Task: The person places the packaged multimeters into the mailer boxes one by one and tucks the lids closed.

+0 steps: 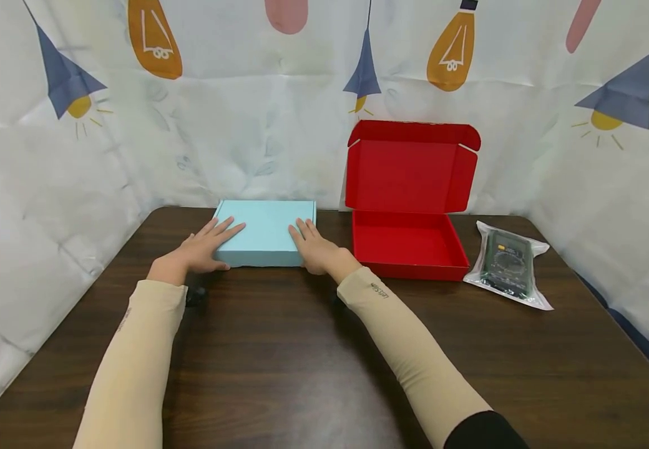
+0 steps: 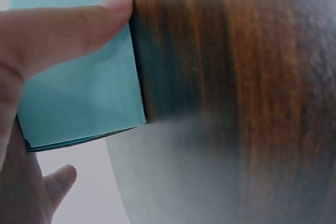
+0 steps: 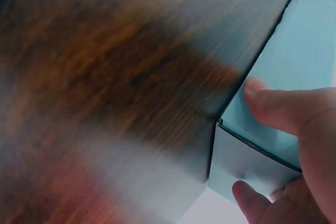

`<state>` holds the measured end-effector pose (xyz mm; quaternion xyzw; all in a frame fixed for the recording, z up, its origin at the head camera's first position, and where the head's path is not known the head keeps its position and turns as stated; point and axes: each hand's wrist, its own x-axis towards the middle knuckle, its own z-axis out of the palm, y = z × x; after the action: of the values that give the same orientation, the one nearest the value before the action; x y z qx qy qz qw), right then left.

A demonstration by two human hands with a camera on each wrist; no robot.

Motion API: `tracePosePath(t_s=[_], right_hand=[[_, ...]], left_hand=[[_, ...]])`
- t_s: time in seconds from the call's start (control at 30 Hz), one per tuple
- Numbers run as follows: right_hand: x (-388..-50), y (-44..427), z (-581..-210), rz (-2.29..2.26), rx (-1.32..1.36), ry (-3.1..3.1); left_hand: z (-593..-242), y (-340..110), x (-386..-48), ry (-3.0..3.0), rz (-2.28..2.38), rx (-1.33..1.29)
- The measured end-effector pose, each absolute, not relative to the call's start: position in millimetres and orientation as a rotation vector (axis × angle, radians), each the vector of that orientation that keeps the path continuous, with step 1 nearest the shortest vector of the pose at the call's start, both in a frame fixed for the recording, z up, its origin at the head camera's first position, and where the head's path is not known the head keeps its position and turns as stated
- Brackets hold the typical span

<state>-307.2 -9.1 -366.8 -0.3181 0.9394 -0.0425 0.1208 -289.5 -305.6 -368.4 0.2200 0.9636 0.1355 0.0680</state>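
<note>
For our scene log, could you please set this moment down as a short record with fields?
left hand: on the left end of the blue box
right hand: on the right end of the blue box
blue box: closed, flat on the table
red box: open, lid raised
device: in a clear bag, right of the red box

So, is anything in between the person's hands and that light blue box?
Nothing visible is. The left hand and the right hand both touch the light blue box directly, at opposite sides; the open red box and the bagged device sit off to its right.
</note>
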Motion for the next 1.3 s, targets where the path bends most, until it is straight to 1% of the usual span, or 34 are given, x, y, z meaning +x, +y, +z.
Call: tracePosePath(t_s=[0.3,0.5,0.87,1.03,1.3], right_hand=[[-308,-9,-365,-0.109,-0.968,2.721],[-310,-2,-362,-0.112,-1.001,2.693],[-304,13,-340,-0.227,-1.085,2.606],[-298,27,-331,-0.272,-1.180,2.639],[-293,64,-323,-0.422,-1.285,2.725]], left_hand=[[-366,-305,-290,2.895,0.515,0.587],[-363,-302,-292,2.888,0.539,0.584],[-351,-292,-294,2.881,0.491,0.465],[-350,-285,-290,2.968,0.428,0.458],[-345,-265,-284,3.047,0.586,0.498]])
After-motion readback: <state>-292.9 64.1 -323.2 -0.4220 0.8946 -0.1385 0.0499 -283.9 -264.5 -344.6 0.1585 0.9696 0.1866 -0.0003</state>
